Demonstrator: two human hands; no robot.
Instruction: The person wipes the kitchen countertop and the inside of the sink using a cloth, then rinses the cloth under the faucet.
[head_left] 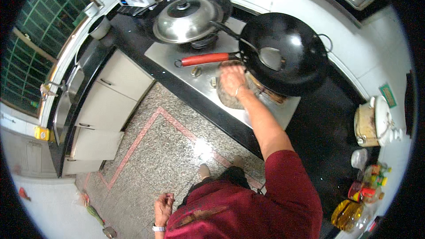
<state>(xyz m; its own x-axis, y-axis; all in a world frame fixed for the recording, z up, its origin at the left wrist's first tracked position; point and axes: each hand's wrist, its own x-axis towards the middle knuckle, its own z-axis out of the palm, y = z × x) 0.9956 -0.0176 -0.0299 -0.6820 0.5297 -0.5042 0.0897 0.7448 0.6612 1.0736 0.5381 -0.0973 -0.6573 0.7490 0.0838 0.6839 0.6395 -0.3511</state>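
My right hand (pixel 233 79) reaches over the steel stove top and presses on a grey-brown cloth (pixel 229 99), its fingers slightly blurred. Just beyond it is a black wok (pixel 294 40) with a red handle (pixel 206 59) pointing left. Inside the wok rests a spatula (pixel 269 57), its dark handle leaning over the rim. My left hand (pixel 164 208) hangs low by my side, loosely curled, with nothing visible in it. To the far left of the stove stands a second wok (pixel 223 4) under a domed steel lid (pixel 186 22).
A lidded pot (pixel 369 121) stands at the right on the black counter (pixel 325 124). Several bottles and jars, including an oil bottle (pixel 346 214), line the lower right. At the left are a small pot (pixel 99 28), a sink (pixel 68 95) and white cabinets (pixel 104 106).
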